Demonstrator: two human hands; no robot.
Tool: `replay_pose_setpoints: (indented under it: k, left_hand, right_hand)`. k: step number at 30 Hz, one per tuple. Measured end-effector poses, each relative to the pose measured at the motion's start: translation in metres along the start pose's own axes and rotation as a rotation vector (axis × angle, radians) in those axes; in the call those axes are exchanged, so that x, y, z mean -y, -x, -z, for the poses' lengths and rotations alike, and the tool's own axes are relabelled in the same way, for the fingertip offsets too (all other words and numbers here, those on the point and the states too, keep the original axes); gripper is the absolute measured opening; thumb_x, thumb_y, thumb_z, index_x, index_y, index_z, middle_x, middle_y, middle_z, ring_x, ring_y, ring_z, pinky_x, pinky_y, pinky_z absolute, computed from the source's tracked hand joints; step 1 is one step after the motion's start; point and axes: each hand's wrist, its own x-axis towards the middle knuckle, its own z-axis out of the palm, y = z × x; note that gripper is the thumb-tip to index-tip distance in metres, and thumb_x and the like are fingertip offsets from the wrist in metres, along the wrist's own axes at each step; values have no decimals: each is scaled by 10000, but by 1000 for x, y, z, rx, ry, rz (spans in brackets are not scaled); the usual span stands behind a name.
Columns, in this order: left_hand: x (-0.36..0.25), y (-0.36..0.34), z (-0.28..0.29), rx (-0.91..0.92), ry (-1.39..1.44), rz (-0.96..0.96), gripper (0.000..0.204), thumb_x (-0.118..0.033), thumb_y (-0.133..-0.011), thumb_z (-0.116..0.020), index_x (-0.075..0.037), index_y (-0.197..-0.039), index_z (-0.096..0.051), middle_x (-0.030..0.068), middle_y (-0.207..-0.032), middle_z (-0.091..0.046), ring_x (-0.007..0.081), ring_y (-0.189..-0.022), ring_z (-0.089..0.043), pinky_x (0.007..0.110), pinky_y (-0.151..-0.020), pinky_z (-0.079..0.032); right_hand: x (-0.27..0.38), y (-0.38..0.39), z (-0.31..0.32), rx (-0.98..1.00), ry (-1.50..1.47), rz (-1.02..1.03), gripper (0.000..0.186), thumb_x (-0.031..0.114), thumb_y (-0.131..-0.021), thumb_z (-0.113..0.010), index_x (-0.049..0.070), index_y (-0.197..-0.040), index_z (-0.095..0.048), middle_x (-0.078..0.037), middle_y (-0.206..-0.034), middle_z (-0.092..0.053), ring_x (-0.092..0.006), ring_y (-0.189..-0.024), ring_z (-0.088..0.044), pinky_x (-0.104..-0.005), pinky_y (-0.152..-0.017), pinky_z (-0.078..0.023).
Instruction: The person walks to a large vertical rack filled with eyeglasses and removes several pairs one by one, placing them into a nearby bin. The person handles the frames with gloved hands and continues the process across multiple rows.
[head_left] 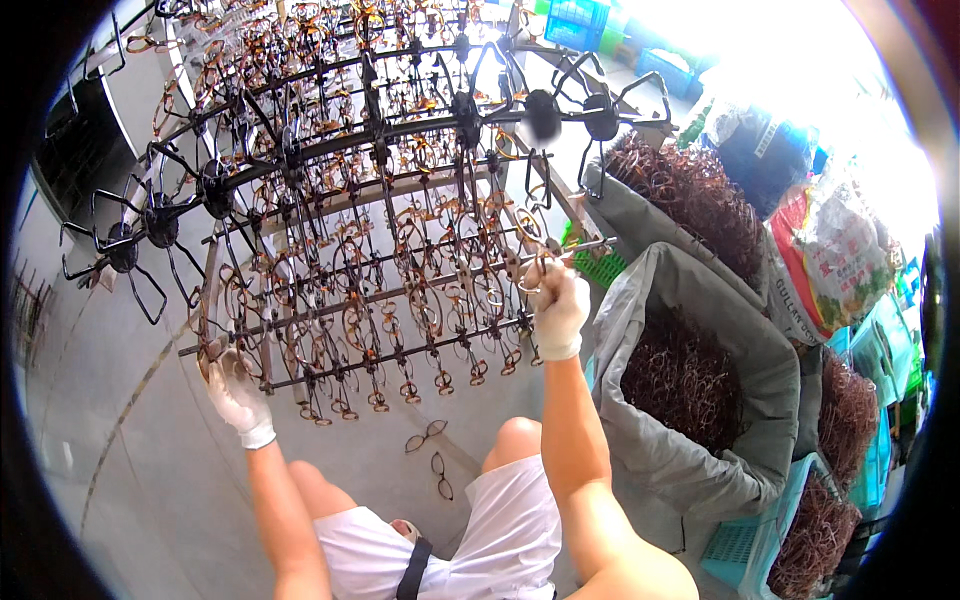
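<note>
A large rack (330,371) of dark crossbars, hung with several rows of brown and amber eyeglass frames (425,305), stands in front of me. My left hand (238,398), in a white glove, is closed around the rack's near left end. My right hand (560,312), also gloved, is closed at the right end of a crossbar. Beside its fingers hang amber eyeglass frames (530,225), and the fingers partly hide what they grip. Across the upper part of the rack runs a thick black bar (335,143) with round hubs and bent prongs.
Two dark eyeglass frames (442,477) lie on the grey floor between my legs and the rack. To the right stand grey cloth-lined bins (765,430) full of thin brown pieces, with a turquoise basket (735,545) nearby. Printed sacks (835,245) and blue crates (577,24) are farther back.
</note>
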Motion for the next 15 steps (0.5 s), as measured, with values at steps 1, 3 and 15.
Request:
replay_pose_setpoints:
  k: [1, 3, 15]
  left_hand:
    - [2, -1, -3, -15, 0, -9, 251, -230, -858, -437, -37, -1001, -511, 59, -973, -555, 139, -795, -525, 265, -635, -403]
    - [9, -11, 14, -155, 39, -17, 203, -220, -858, -427, -44, -897, -520, 55, -875, -558, 137, -741, -520, 260, -601, -397]
    - [-13, 17, 39, -160, -257, -32, 361, -269, -870, -432, -24, -1132, -473, 55, -1079, -547, 161, -817, -516, 276, -689, -399]
  right_hand:
    - [-4, 2, 1, -43, -14, -38, 150, -99, -715, -469, 5, -802, -533, -79, -663, -559, -151, -512, -467, -261, -483, -375]
    - [14, -1, 9, 16, 175, -77, 121, -40, -753, -457, 13, -811, -549, -42, -584, -511, -112, -467, -419, -228, -490, -357]
    - [36, 40, -41, 218, -893, -726, 392, 278, -833, -500, 53, -1148, -438, -74, -1074, -459, -161, -920, -493, -284, -790, -405]
